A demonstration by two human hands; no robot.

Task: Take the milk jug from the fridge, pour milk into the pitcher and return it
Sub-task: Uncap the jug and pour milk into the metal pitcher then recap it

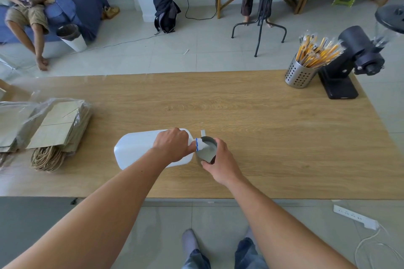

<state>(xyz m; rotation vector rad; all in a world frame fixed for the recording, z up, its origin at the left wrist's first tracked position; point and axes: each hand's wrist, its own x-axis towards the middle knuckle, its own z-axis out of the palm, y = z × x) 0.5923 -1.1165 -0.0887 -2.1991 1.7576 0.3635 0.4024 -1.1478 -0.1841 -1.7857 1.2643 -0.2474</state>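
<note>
The white plastic milk jug [136, 148] is tipped on its side over the wooden table [240, 111], its blue-ringed neck pointing right into the metal pitcher [207, 153]. Milk runs from the neck and a pool of it shows inside the pitcher. My left hand [172, 145] grips the jug at its handle near the neck. My right hand [220, 162] wraps the pitcher's near side and holds it on the table. The fridge is out of view.
Paper bags in plastic wrap [54, 129] lie at the table's left. A perforated metal cup of wrapped straws [301, 72] and a black grinder [349, 59] stand at the far right corner. A person sits on a blue sofa [72, 0] beyond; a power strip [355, 217] lies on the floor.
</note>
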